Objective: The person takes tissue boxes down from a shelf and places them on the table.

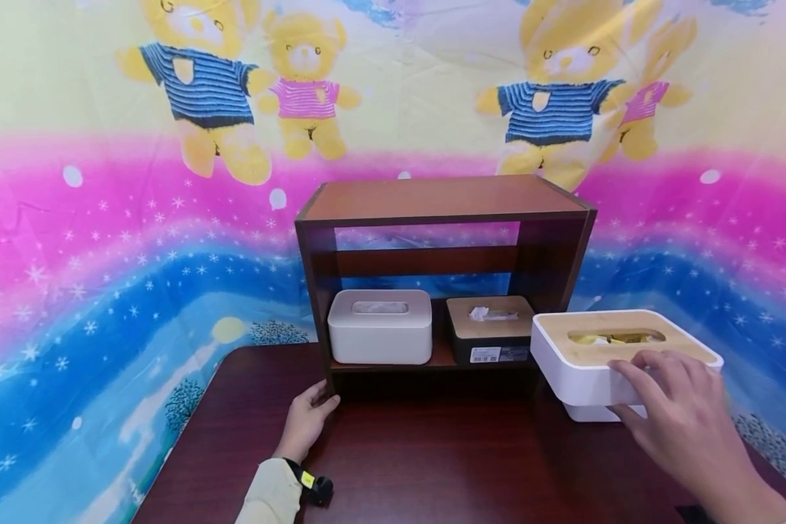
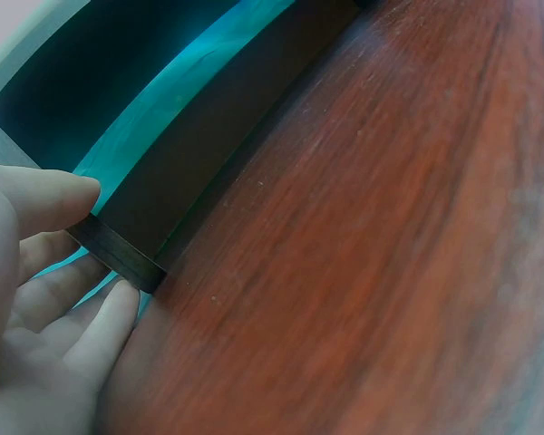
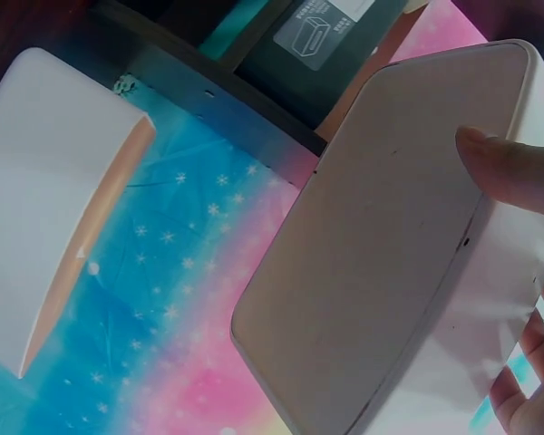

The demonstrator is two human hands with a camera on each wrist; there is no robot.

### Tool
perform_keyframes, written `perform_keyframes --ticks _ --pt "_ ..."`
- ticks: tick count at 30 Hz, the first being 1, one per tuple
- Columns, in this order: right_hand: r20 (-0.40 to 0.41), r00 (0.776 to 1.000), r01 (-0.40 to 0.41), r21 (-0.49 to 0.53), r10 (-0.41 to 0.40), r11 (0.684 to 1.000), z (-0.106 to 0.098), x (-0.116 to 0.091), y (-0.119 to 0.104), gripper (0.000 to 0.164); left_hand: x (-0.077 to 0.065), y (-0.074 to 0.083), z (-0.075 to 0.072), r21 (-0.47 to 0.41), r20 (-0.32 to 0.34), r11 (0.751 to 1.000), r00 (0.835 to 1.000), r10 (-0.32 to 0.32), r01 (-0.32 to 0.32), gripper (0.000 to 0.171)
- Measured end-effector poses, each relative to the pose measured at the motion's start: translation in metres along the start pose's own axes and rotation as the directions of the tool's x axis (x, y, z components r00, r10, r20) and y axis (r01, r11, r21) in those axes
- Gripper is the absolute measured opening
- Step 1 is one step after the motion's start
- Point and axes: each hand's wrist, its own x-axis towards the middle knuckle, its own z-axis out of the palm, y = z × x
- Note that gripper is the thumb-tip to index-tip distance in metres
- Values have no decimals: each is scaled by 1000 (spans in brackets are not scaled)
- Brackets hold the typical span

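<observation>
My right hand (image 1: 684, 415) holds a white tissue box (image 1: 579, 375) with a light wooden lid, raised beside the right end of a small wooden shelf (image 1: 432, 196). Yellow and white bits show in the lid's oval slot. Its thumb presses the flat underside (image 3: 381, 199) in the right wrist view, with the fingers curled up the far side. Under the raised box, a second white box (image 1: 589, 413) shows only in part; its wood-coloured top appears in the right wrist view. My left hand (image 1: 304, 422) pinches the lower front edge of the shelf's left side panel (image 2: 127, 254), thumb and fingers on either side.
On the shelf's lower board stand a white tissue box (image 1: 380, 342) at left and a black tissue box (image 1: 468, 349) with a wooden lid at right. The dark red table (image 1: 399, 458) reaches a printed bear-patterned cloth (image 1: 137, 306) behind.
</observation>
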Motion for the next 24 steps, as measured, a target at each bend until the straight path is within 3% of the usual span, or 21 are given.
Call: perform_keyframes --ticks 9,16,24 --pt "165 984 -59 -53 67 997 -4 -12 3 72 -1 2 0 6 -1 1000 1000 -8 8 51" --pt "88 995 -42 -27 44 999 2 -19 4 66 0 1 -1 21 -1 1000 1000 -19 19 54" --pt "103 993 -56 -27 58 998 5 -26 5 68 0 1 -1 29 -7 999 1000 -21 21 55"
